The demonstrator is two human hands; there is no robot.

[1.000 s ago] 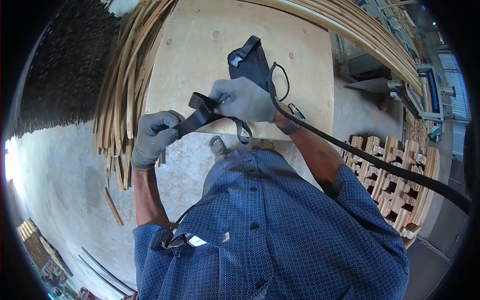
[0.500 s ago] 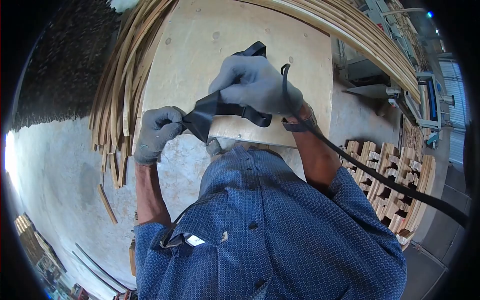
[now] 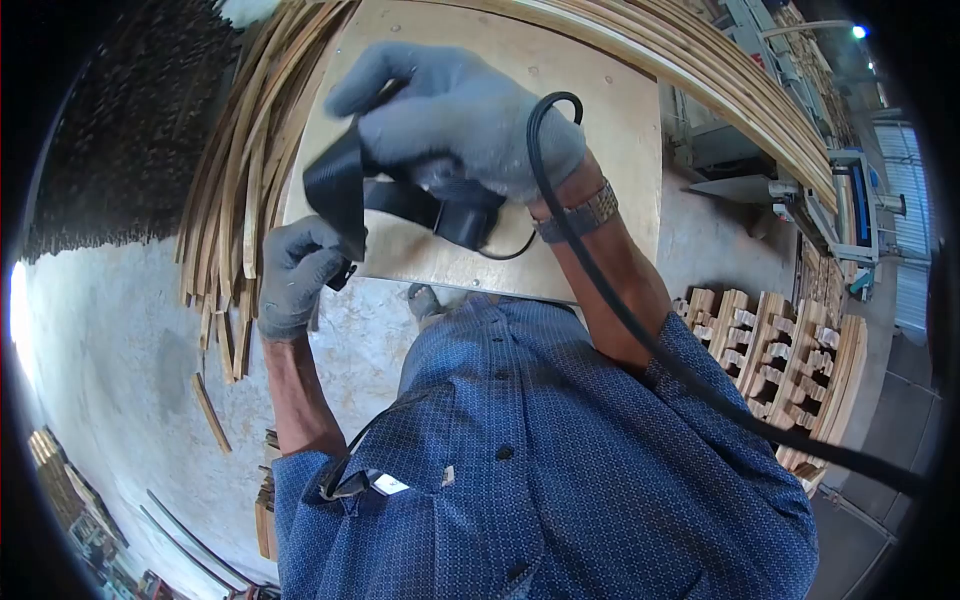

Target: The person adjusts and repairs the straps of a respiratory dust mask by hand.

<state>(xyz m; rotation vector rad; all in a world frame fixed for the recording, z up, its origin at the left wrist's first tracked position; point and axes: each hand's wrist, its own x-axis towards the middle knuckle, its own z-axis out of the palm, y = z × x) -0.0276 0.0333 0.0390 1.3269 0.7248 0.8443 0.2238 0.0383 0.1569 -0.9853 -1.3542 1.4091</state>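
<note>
My left hand [image 3: 297,275], in a grey glove, is closed on one end of a wide black strap [image 3: 335,190], with a small black buckle [image 3: 343,275] showing at its fingertips. The strap bends upward and passes under my right hand [image 3: 460,120], also gloved and slightly blurred. That hand's fingers are curled around the strap's upper part, though the grip itself is partly hidden. Below the right palm hangs a dark boxy piece [image 3: 467,222] joined to the strap, a thin wire looping from it. Both hands are above the near side of a plywood board [image 3: 590,120].
Long wooden strips [image 3: 255,170] lie left of the board, and more strips [image 3: 700,45] run along its far side. Stacked notched wood pieces [image 3: 770,350] stand at right, near machinery [image 3: 855,205]. A black cable [image 3: 680,375] crosses over my right forearm.
My right hand has moved left and up, nearer the camera, bringing the strap with it. The strap now stands steeper, and the buckle and boxy piece have come into view. My left hand moved slightly.
</note>
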